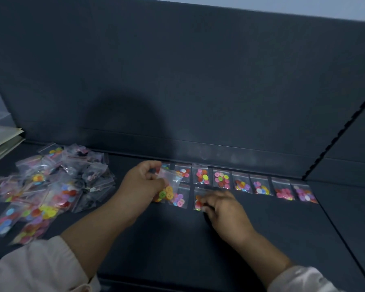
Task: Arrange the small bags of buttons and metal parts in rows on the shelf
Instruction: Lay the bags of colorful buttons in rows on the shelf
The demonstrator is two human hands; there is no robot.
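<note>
Two rows (pixel 222 179): begun on the shelf (pixel 261 239).
Left hand (pixel 142 183): a button bag (pixel 170 185) is gripped by curled fingers.
Right hand (pixel 222 210): a front-row bag (pixel 198 199) is pressed under straight fingers.

Two bare hands show, the left hand (pixel 143 182) and the right hand (pixel 221 207), each with short fingers partly smeared by motion blur. Behind each hand the forearm is uncovered for most of its visible length. The left forearm (pixel 97 234) runs back into the left sleeve (pixel 36 268), a soft, pale pinkish-cream fabric with a thick, rounded edge. It ends well short of the wrist and gathers into loose folds and creases. The right forearm (pixel 259 251) ends in the right sleeve (pixel 299 279). This is the same pale cloth, looking whiter under the light, wrinkled, and cut off by the bottom edge of the view.
</note>
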